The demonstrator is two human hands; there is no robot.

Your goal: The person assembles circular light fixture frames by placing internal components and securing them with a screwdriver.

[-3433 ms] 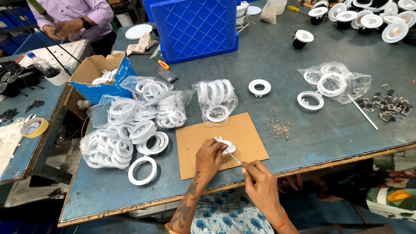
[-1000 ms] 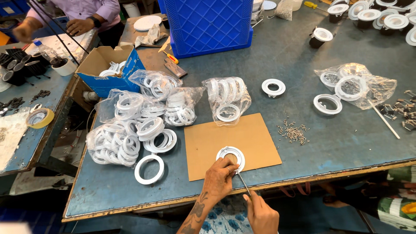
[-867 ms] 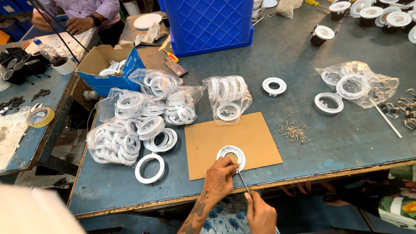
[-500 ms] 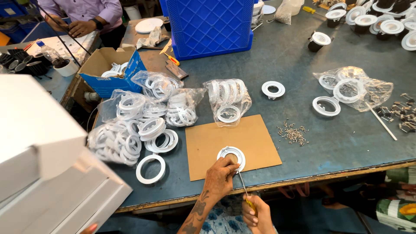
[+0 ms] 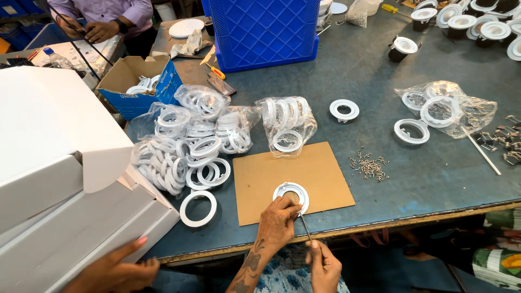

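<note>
The work surface is a grey-blue table [image 5: 412, 179] with a worn wooden front edge, in a workshop with more tables to the left. A brown cardboard sheet [image 5: 320, 168] lies flat near the front edge, and on it rests a white plastic ring [image 5: 291, 193]. Left of the sheet are clear bags full of white rings [image 5: 187, 144], and one loose ring [image 5: 198, 208] lies beside them. A small heap of screws [image 5: 369, 165] is just right of the sheet. A blue crate [image 5: 263, 30] stands at the far side. The left hand [image 5: 277, 225] is curled, its fingertips pressing on the near rim of the ring on the sheet. The right hand [image 5: 324, 266] is closed around a thin screwdriver [image 5: 305, 227], whose tip reaches the ring. At lower left another person's hand [image 5: 116, 268] touches a big white box [image 5: 59, 179].
</note>
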